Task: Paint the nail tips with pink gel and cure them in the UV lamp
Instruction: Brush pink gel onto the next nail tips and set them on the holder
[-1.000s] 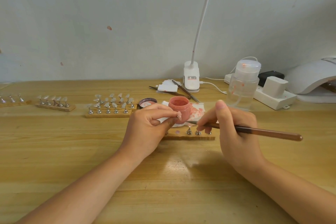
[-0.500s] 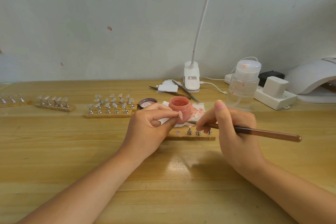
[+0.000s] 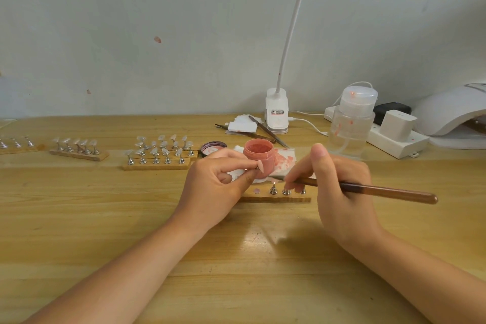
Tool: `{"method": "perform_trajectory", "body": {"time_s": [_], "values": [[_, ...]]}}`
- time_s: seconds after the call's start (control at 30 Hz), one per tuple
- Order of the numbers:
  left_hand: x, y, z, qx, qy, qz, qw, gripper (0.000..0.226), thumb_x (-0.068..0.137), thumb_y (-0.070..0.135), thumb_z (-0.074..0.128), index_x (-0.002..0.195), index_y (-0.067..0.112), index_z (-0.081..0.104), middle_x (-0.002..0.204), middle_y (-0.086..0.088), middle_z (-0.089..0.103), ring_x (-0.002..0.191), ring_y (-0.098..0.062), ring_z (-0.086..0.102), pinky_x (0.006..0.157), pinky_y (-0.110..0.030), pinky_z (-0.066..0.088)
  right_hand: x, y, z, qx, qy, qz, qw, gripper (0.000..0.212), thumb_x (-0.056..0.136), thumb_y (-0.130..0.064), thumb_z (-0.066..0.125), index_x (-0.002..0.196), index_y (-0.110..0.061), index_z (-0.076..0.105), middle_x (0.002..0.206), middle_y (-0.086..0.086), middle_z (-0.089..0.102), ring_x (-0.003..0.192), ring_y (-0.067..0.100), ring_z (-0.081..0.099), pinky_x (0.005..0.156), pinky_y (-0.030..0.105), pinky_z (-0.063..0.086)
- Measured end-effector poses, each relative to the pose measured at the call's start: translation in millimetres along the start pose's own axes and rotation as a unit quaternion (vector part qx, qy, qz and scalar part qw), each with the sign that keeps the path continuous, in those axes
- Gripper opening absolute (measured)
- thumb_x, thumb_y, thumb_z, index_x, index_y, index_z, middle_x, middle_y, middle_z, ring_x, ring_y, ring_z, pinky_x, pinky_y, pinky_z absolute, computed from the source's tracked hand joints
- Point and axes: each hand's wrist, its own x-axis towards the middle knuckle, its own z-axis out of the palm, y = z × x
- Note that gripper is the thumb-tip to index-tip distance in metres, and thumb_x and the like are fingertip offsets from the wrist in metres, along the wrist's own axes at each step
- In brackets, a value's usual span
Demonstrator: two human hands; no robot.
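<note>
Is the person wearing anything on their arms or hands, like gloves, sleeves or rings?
No. Both forearms are bare right down to the bottom of the picture, with no sleeves showing. The left hand and the right hand have no gloves, rings, watch or bracelets. The one clearly visible thumbnail looks short and unpainted.

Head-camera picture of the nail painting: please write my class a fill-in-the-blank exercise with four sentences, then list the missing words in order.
1. The left hand pinches a small nail tip in front of the open jar of ____ gel.
2. The right hand holds a long brown ____ whose handle points to the right.
3. The jar's lid lies on the table just ____ of the jar.
4. The white UV lamp sits at the far ____ edge of the picture.

Missing words: pink; brush; left; right
</note>
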Motion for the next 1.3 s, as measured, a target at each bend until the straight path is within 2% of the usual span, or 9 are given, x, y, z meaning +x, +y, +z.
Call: {"method": "perform_trajectory", "body": {"time_s": [0.2,0.37,0.47,0.6,0.73,0.87,0.97,1.1,1.3], "values": [[-0.3,-0.9,-0.4,0.027,0.006,0.0,1.0,0.024,0.074,0.013,0.07,0.074,0.036,0.067,0.074,0.023,0.065,0.041,0.011,0.043,0.05,-0.014,0.036,-1.4,1.1,0.5,-0.008,-0.015,-0.003,1.0,0.047,0.093,-0.028,0.034,0.062,-0.013,0.066,0.058,-0.003,0.064,0.057,0.005,0.06,0.054,0.02,0.047],[-0.4,-2.8,-1.1,0.042,0.007,-0.001,0.999,0.03,0.075,0.01,0.07,0.075,0.04,0.065,0.069,0.028,0.063,0.051,0.009,0.05,0.059,-0.005,0.037,0.0,0.9,1.7,-0.037,-0.022,-0.027,0.999,0.042,0.093,-0.024,0.035,0.069,-0.012,0.068,0.068,-0.017,0.062,0.066,0.0,0.062,0.061,0.015,0.047],[-0.3,-2.6,-1.0,0.059,0.013,-0.002,0.998,0.034,0.074,0.009,0.071,0.072,0.042,0.064,0.062,0.027,0.062,0.064,0.006,0.056,0.065,-0.004,0.039,-2.3,1.1,0.8,-0.007,-0.01,0.011,1.0,0.047,0.092,-0.031,0.034,0.062,-0.015,0.067,0.058,-0.005,0.063,0.057,0.005,0.06,0.056,0.02,0.047],[-0.7,-0.6,-1.0,0.037,0.017,-0.013,0.999,0.028,0.074,0.006,0.071,0.072,0.034,0.068,0.076,0.018,0.065,0.049,0.014,0.048,0.048,-0.004,0.034,-0.9,-0.5,1.9,-0.027,-0.007,-0.028,0.999,0.039,0.093,-0.024,0.035,0.071,-0.018,0.066,0.067,-0.013,0.063,0.065,0.002,0.061,0.06,0.021,0.049],[-0.6,1.0,-1.1,0.021,0.018,-0.018,0.999,0.016,0.074,0.007,0.071,0.072,0.023,0.071,0.086,0.009,0.063,0.046,0.013,0.044,0.046,-0.006,0.031,-6.4,2.1,-1.3,-0.01,-0.01,0.015,1.0,0.05,0.091,-0.033,0.036,0.058,-0.013,0.067,0.054,-0.004,0.062,0.055,0.005,0.06,0.056,0.017,0.046],[0.0,1.3,-2.9,0.018,0.036,-0.024,0.999,0.006,0.069,0.021,0.071,0.069,0.027,0.069,0.078,0.019,0.062,0.036,-0.004,0.031,0.045,-0.01,0.029,-5.0,1.7,-2.0,0.016,0.028,0.024,0.999,0.043,0.091,-0.035,0.034,0.062,-0.024,0.064,0.062,0.0,0.065,0.057,0.005,0.06,0.057,0.015,0.045],[0.2,-1.3,-2.4,0.043,0.051,-0.02,0.998,0.025,0.071,0.014,0.074,0.061,0.034,0.062,0.058,0.019,0.059,0.051,-0.031,0.051,0.053,-0.008,0.036,-5.4,3.5,-2.3,0.022,0.039,0.019,0.999,0.041,0.092,-0.032,0.033,0.067,-0.022,0.064,0.07,-0.001,0.066,0.063,0.005,0.06,0.06,0.015,0.046],[0.5,0.2,-1.9,0.002,0.047,-0.023,0.999,0.017,0.071,0.016,0.073,0.064,0.029,0.066,0.074,0.018,0.065,0.039,-0.002,0.037,0.043,-0.007,0.028,-7.7,3.9,-1.8,0.006,0.031,0.006,0.999,0.04,0.094,-0.029,0.032,0.07,-0.022,0.064,0.073,-0.004,0.065,0.067,0.005,0.06,0.063,0.016,0.046],[-0.6,-1.6,-3.4,0.0,0.034,-0.009,0.999,0.012,0.069,0.027,0.07,0.063,0.038,0.069,0.079,0.026,0.064,0.034,-0.003,0.028,0.04,-0.012,0.024,-8.2,2.1,1.5,-0.036,-0.004,-0.043,0.998,0.037,0.094,-0.022,0.035,0.075,-0.016,0.065,0.078,-0.018,0.063,0.076,0.001,0.062,0.068,0.017,0.047]]}}
